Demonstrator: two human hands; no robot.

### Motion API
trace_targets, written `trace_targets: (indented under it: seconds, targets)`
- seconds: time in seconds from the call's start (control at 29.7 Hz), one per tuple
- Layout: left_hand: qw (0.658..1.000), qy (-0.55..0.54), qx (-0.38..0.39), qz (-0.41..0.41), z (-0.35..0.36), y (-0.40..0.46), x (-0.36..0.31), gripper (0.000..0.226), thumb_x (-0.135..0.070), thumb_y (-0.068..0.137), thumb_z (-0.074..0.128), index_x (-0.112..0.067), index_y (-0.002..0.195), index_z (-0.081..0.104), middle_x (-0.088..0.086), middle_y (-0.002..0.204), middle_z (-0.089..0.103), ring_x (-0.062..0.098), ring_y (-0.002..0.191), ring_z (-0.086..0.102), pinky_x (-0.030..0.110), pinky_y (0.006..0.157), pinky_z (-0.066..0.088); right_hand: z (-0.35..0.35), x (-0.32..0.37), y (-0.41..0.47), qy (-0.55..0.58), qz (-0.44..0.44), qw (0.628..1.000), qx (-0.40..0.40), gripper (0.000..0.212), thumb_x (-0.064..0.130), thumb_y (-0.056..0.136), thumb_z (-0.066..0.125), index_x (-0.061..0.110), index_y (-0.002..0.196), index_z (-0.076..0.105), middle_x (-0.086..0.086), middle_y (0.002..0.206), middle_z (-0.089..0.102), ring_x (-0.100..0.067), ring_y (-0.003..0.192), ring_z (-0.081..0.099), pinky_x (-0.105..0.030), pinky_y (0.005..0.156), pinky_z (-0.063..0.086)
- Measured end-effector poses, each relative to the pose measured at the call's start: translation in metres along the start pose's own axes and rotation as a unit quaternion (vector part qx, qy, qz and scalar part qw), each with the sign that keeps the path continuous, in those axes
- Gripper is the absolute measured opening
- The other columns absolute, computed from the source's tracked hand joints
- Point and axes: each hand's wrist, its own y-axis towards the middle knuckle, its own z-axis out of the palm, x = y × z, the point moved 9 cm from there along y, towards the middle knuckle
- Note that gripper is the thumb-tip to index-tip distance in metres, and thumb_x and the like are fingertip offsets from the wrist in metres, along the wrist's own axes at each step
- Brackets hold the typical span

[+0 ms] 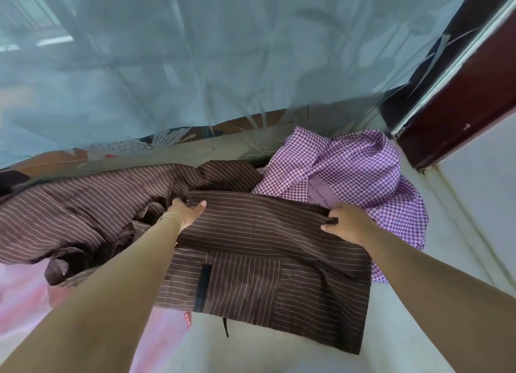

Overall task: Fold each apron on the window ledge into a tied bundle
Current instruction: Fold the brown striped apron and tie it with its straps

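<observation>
Gripping brown striped apron (265, 261), left hand (187, 209), right hand (344, 223)

I am holding the brown striped apron (268, 250) by its far edge, my left hand (186, 212) gripping one corner and my right hand (344, 224) pinching the other, while the purple checked apron (360, 166) is lying crumpled behind it on the window ledge (446, 233).

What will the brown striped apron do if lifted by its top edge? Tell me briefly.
The brown striped apron is probably floppy: it creases between the left hand and right hand. Likely light, since thin cloth drapes over the ledge. Its dangling strap may trail.
</observation>
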Motion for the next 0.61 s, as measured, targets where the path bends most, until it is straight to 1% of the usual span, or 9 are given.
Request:
trace_targets:
  seconds: [0.07,0.1,0.17,0.2,0.27,0.34,0.4,0.5,0.61]
  targets:
    - [0.999,-0.015,0.022,0.018,0.000,-0.001,-0.005,0.073,-0.053,0.093,0.050,0.000,0.141,0.036,0.015,0.119,0.058,0.033,0.116,0.051,0.042,0.105,0.035,-0.005,0.005,0.001,0.000,0.000,1.000,0.002,0.037,0.053,0.090,0.055,0.019,0.101,0.065,0.003,0.093,0.064,-0.012,0.085,0.060,-0.027,0.079,0.050]
    - [0.999,-0.015,0.022,0.031,-0.001,-0.002,-0.009,0.069,-0.049,0.094,0.051,0.001,0.140,0.039,0.015,0.123,0.057,0.033,0.119,0.050,0.040,0.106,0.035,-0.006,0.005,0.001,0.002,0.004,1.000,0.009,0.035,0.052,0.090,0.055,0.019,0.098,0.064,0.004,0.086,0.063,-0.011,0.079,0.060,-0.027,0.075,0.051]
    - [0.997,-0.045,0.015,0.054,-0.003,-0.005,-0.012,0.065,-0.040,0.094,0.057,0.000,0.141,0.038,0.017,0.138,0.049,0.034,0.127,0.046,0.040,0.107,0.034,-0.001,0.007,0.004,0.003,0.017,0.999,0.048,0.035,0.054,0.091,0.053,0.020,0.095,0.061,0.003,0.081,0.063,-0.011,0.075,0.061,-0.027,0.073,0.052]
    - [0.995,-0.075,0.016,0.065,-0.004,-0.006,-0.013,0.063,-0.035,0.093,0.060,-0.002,0.142,0.037,0.016,0.140,0.047,0.034,0.127,0.046,0.039,0.107,0.034,0.001,0.009,0.006,-0.003,0.018,0.998,0.068,0.038,0.056,0.090,0.053,0.020,0.096,0.061,0.002,0.083,0.064,-0.012,0.076,0.062,-0.028,0.074,0.052]
    - [0.981,-0.172,0.047,0.078,-0.001,-0.009,-0.013,0.057,-0.024,0.090,0.066,-0.009,0.139,0.043,0.010,0.135,0.052,0.032,0.118,0.054,0.040,0.106,0.040,0.006,0.016,0.009,0.000,0.015,0.996,0.092,0.048,0.063,0.087,0.052,0.021,0.107,0.060,0.003,0.093,0.065,-0.014,0.086,0.062,-0.031,0.081,0.052]
    - [0.950,-0.286,0.090,0.088,0.003,-0.021,-0.013,0.042,-0.013,0.087,0.068,-0.017,0.127,0.055,0.008,0.122,0.064,0.028,0.104,0.065,0.044,0.100,0.048,0.009,0.029,0.014,0.030,0.010,0.995,0.099,0.062,0.069,0.083,0.051,0.023,0.124,0.056,0.003,0.116,0.061,-0.016,0.105,0.057,-0.036,0.094,0.048]
    - [0.928,-0.340,0.110,0.106,0.004,-0.038,-0.012,0.029,-0.007,0.088,0.065,-0.020,0.115,0.063,0.006,0.108,0.071,0.025,0.098,0.068,0.044,0.097,0.051,0.011,0.047,0.019,0.064,0.004,0.993,0.096,0.072,0.074,0.079,0.051,0.025,0.132,0.052,0.001,0.135,0.052,-0.019,0.120,0.050,-0.039,0.102,0.042]
    - [0.914,-0.376,0.105,0.112,-0.001,-0.067,-0.003,0.014,-0.021,0.092,0.062,-0.017,0.104,0.069,0.006,0.098,0.074,0.023,0.094,0.070,0.038,0.092,0.053,0.010,0.081,0.027,0.082,-0.023,0.992,0.090,0.082,0.083,0.070,0.048,0.028,0.131,0.051,-0.001,0.140,0.049,-0.023,0.127,0.045,-0.047,0.106,0.039]
    - [0.924,-0.352,0.056,0.135,-0.014,-0.091,-0.001,0.020,-0.030,0.094,0.058,-0.014,0.091,0.070,0.001,0.086,0.074,0.016,0.084,0.069,0.028,0.083,0.055,-0.005,0.118,0.030,0.053,-0.070,0.996,0.021,0.081,0.084,0.070,0.046,0.031,0.132,0.049,-0.002,0.143,0.043,-0.026,0.133,0.038,-0.052,0.110,0.032]
